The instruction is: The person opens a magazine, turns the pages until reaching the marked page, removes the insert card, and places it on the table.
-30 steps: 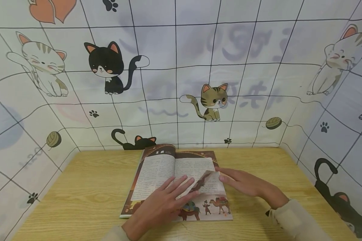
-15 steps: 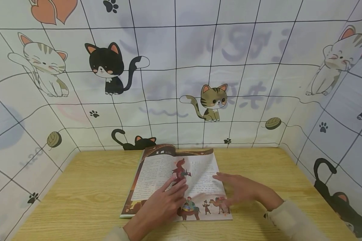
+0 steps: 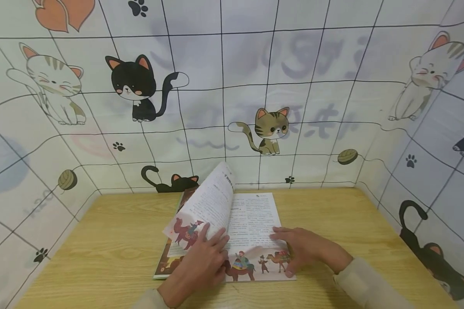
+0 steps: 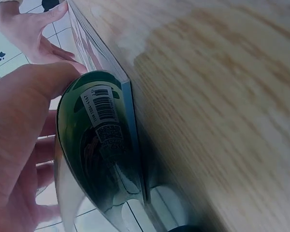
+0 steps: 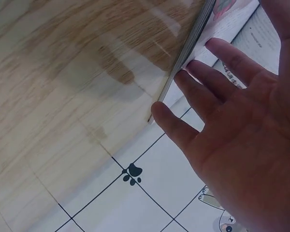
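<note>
An open magazine (image 3: pixel 255 223) with printed text and camel drawings lies on the table. One page (image 3: pixel 209 199) stands lifted and curved over its left half. My left hand (image 3: pixel 203 262) rests its fingers on the lower part of that page, near the fold. In the left wrist view, the green back cover (image 4: pixel 99 140) with a barcode bends upward beside the left hand (image 4: pixel 19 130). My right hand (image 3: pixel 309 249) touches the magazine's right edge with spread fingers. The right wrist view shows that hand's fingers (image 5: pixel 198 96) straight along the page edges, gripping nothing.
The wooden table (image 3: pixel 112 240) extends on both sides of the magazine. Behind it and at both sides hangs a white gridded cloth (image 3: pixel 201 107) printed with cats, paw prints and yarn balls.
The page showing a red figure has swung from the right side over to the left, uncovering a text page. My left hand has shifted slightly left; the right hand stays near the right edge.
</note>
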Demonstrator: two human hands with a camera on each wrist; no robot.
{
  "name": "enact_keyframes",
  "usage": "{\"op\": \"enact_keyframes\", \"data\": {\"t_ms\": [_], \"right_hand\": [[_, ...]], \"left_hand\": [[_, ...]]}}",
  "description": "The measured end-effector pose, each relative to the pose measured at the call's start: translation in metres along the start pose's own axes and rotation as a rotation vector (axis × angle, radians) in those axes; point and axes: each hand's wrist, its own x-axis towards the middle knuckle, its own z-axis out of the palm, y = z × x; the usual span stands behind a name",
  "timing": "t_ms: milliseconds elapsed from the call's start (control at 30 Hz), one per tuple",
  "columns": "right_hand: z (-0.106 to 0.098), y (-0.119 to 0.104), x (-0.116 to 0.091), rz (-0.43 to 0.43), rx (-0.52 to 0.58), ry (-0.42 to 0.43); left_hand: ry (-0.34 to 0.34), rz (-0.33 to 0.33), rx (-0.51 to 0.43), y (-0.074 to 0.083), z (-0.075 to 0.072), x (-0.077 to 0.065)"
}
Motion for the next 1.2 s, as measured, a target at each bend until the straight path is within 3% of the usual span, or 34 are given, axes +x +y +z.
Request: {"op": "enact_keyframes", "data": {"t_ms": [333, 500, 733, 1200], "right_hand": [[0.0011, 0.0014, -0.0004, -0.028, -0.021, 0.014], [0.0023, 0.0013, -0.0001, -0.014, -0.025, 0.017], [0.003, 0.0013, 0.0, -0.003, -0.02, 0.01], [0.0008, -0.0021, 0.0015, 0.029, -0.008, -0.007]], "left_hand": [[-0.146, -0.162, -0.245, -0.0019, 0.0013, -0.0017], [-0.174, -0.195, -0.375, -0.0049, 0.001, -0.0041], [-0.125, -0.17, -0.407, -0.0078, 0.0047, -0.0051], [-0.136, -0.174, -0.415, -0.0061, 0.0064, -0.0039]]}}
